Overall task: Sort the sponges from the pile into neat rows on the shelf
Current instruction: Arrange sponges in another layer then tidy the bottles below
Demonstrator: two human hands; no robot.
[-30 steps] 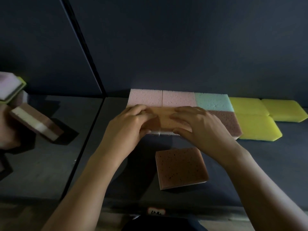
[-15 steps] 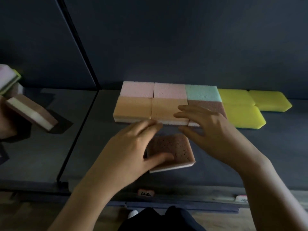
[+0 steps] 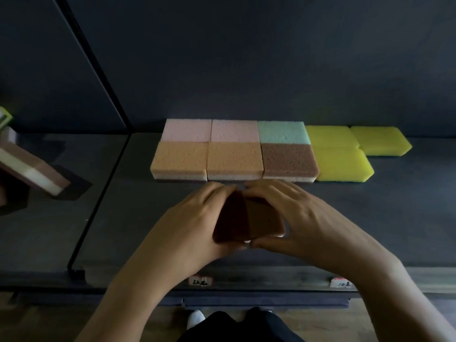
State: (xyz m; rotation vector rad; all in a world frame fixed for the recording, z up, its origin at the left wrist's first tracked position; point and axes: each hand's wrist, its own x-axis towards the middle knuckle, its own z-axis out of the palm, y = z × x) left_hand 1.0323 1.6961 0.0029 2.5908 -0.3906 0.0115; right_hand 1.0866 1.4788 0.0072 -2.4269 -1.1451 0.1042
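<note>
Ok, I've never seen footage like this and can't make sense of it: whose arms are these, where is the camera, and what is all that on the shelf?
There is no machine here. A person wears a camera on the head that looks forward and down, so the arms coming in from below are their own. The left hand and the right hand grip a dark brown sponge between them, fingers curled round its edges. Behind it, on the dark shelf, sponges lie in two neat rows: two pink sponges and a green sponge at the back, two orange sponges and a lighter brown sponge in front, and three yellow sponges at the right end. A leaning sponge shows at the far left.
</note>
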